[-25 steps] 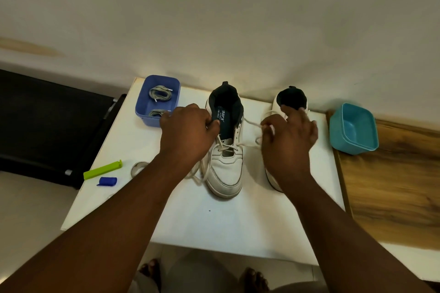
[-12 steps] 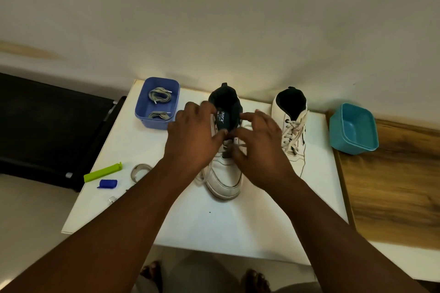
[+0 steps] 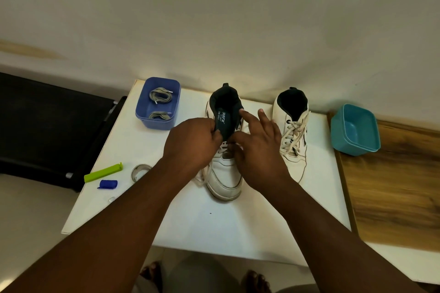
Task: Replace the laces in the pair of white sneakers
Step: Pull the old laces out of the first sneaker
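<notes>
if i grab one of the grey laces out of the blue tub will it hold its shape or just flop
Probably flop: the grey laces lie in loose coiled bundles in the blue plastic tub, which suggests soft, light cord. A bundle would likely unravel and dangle when lifted by one strand. The pale tips look stiffer, so they should stay straight, though they are too small to judge well.

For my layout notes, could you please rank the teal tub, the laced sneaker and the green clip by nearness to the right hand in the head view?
From the right hand:
1. Laced sneaker, just to its right.
2. Teal tub, further right, at the table edge.
3. Green clip, far left.
</notes>
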`<state>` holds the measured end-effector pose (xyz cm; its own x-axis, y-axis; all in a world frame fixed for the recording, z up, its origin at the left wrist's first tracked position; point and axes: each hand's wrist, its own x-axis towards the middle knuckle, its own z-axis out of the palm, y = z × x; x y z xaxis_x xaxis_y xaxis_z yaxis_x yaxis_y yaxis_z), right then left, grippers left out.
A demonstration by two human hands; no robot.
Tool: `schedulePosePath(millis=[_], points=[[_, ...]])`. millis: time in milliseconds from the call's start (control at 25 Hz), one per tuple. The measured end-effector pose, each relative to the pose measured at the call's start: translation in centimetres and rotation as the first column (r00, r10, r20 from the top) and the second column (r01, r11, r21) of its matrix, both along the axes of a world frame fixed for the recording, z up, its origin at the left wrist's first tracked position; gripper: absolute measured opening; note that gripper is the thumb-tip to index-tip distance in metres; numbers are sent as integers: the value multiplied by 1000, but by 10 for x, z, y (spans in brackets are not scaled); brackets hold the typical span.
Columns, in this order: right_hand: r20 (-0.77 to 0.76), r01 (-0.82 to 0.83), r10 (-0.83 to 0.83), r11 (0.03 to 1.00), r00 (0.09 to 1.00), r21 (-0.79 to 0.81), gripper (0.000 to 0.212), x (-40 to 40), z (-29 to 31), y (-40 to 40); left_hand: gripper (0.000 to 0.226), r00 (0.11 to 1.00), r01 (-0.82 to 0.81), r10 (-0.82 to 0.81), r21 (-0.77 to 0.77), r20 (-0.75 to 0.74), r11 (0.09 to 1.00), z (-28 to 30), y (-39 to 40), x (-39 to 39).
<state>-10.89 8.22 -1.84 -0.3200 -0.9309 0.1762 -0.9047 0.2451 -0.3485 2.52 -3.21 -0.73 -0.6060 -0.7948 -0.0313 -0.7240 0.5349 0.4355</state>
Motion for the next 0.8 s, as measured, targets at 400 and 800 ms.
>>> schedulePosePath(millis=[400,800], points=[[-11,-11,11,1000,1000,8,8,10,0,-5,26,999,36,-35,34,-31,999,-2,-2,3],[-82,85,-95,990,992,-109,31,4,0,3,26,999,12,-12,-1,-38,1000,-3,-1,0]])
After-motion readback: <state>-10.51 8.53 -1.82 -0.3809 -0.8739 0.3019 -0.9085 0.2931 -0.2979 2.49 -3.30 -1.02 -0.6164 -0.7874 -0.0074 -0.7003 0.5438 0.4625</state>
